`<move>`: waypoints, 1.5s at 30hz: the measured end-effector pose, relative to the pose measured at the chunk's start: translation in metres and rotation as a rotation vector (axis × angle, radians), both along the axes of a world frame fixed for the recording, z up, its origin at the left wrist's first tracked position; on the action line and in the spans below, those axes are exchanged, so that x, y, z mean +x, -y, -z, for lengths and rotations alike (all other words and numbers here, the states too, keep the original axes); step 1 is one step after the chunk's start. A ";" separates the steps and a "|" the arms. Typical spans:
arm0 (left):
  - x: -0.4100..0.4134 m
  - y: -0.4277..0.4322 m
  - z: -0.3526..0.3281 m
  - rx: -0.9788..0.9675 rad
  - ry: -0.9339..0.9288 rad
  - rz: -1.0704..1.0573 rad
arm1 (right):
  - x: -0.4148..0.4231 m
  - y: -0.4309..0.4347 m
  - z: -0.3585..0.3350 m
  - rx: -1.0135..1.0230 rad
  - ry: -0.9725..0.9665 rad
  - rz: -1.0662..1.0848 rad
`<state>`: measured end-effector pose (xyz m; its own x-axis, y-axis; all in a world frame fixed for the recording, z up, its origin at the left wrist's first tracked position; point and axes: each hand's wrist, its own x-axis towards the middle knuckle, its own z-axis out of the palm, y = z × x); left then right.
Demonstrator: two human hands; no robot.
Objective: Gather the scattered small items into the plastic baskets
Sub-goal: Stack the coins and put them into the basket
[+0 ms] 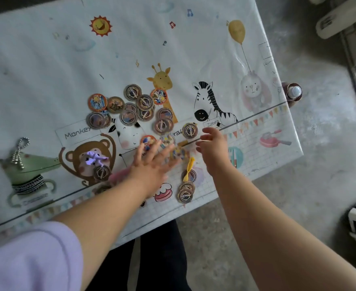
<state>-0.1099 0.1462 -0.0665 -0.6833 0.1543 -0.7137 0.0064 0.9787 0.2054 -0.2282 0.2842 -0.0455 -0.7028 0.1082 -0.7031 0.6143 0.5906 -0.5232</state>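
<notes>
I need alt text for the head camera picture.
A left hand, fingers spread and blurred, and a right hand reach over round picture discs scattered on a table with a cartoon-animal cover. A yellow toy fork lies nearby.

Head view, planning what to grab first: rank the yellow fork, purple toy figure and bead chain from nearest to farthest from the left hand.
1. yellow fork, just right of the left hand.
2. purple toy figure, off to the hand's left.
3. bead chain, far left of the table.
</notes>
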 end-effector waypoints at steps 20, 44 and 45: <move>0.044 -0.054 -0.017 0.275 0.055 0.222 | 0.017 -0.031 0.007 0.294 0.028 -0.067; 0.027 0.092 -0.017 -0.027 -0.216 -0.334 | 0.125 0.071 0.003 -0.309 0.787 -0.942; 0.034 0.095 -0.017 -0.023 -0.217 -0.364 | 0.129 0.075 0.005 -0.281 0.783 -0.986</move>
